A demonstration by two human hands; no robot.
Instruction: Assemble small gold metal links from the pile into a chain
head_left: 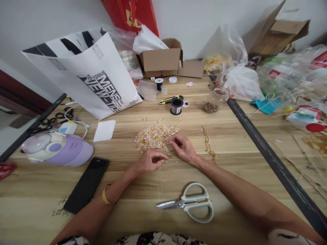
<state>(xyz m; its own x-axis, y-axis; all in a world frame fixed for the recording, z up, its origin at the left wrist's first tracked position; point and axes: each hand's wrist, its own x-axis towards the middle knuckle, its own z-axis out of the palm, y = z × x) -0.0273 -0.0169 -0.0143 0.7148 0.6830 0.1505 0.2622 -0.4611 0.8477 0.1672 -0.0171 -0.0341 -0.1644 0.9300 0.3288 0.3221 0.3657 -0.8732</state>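
A loose heap of small gold and silver rings and beads (153, 134) lies on the wooden table, mid-view. At its lower edge my left hand (151, 160) is closed, thumb and forefinger brought together; whatever sits between them is too small to make out. My right hand (183, 147) rests against the heap's right side, fingertips pinched, and its contents are hidden too. Faint thin strands, perhaps thread, run down the table below my left hand. Right of my right hand lies a gold chain (207, 140). Scissors with pale handles (196, 202) lie nearer to me, between my forearms.
A black phone (87, 183) and a purple-and-white bottle (63, 148) lie at left, near a white paper bag (102, 78). Behind the heap stand a wire spool (176, 106) and a jar of beads (216, 100). A black strip (265, 156) crosses the table at right.
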